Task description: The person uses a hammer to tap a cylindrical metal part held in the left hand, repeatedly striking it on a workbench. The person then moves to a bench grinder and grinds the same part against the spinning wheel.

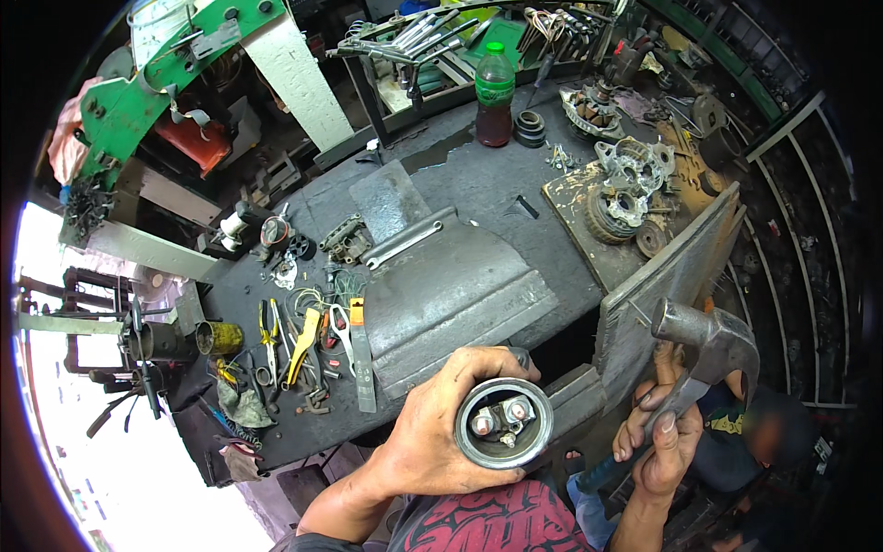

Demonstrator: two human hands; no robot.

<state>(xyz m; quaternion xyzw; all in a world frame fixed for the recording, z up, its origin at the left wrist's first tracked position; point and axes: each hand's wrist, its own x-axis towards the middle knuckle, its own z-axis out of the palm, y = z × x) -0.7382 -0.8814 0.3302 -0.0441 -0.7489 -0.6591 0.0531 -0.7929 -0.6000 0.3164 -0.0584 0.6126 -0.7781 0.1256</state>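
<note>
My left hand [432, 419] is wrapped round a short metal cylinder [544, 437], its open end facing up. Inside the cylinder sit two round copper-coloured contacts [519, 408] and a small metal piece. On the right, my right hand [667, 460] is closed round a claw hammer [685, 327] just below its head. The hammer head stands up and to the right of the cylinder, apart from it. Beyond my left hand lies a curved dark metal plate [460, 285] with a wrench [405, 247] at its far edge.
Pliers [268, 336], scissors [341, 333] and other hand tools lie on the left of the workbench [469, 193]. A bottle of dark liquid [495, 97] stands at the back. Disassembled metal parts [614, 212] sit at right, near an upright board [662, 258]. Another person [736, 451] is at lower right.
</note>
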